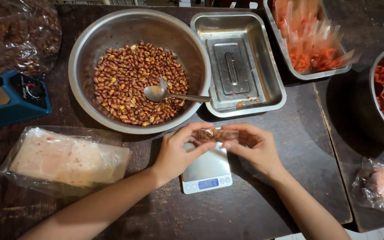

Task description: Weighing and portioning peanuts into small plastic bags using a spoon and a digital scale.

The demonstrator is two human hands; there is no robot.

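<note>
Both my hands pinch a small clear packet (pixel 218 134) of peanuts just above the digital scale (pixel 206 170). My left hand (pixel 177 151) grips its left end, my right hand (pixel 255 149) its right. Behind the scale sits the peanut bowl (pixel 85 58).

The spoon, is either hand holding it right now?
No, the spoon lies on the peanuts in the round bowl, while both hands hold a small clear packet above the scale.
</note>
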